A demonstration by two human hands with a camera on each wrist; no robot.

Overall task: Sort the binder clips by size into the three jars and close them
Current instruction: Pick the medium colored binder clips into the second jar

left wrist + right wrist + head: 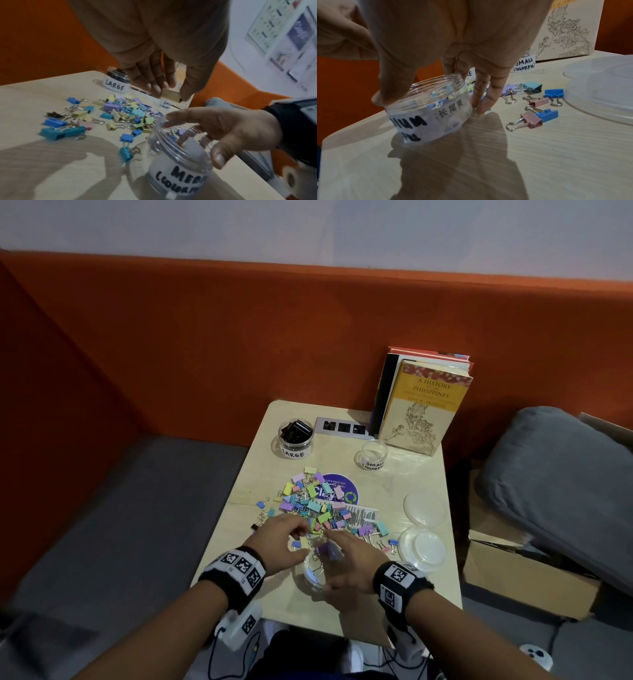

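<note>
The clear jar labelled MEDIUM stands open near the table's front edge with a few pastel clips inside. My right hand grips it, thumb on the near rim and fingers down its far side. My left hand hovers over the pile and pinches a pale yellow binder clip between thumb and fingers. A pile of colourful binder clips lies mid-table. The LARGE jar holds black clips. The SMALL jar looks empty.
Two clear lids lie at the table's right edge. Books and a socket strip stand at the back. A few loose clips lie right of the medium jar. Off the table on the right are a grey cushion and a cardboard box.
</note>
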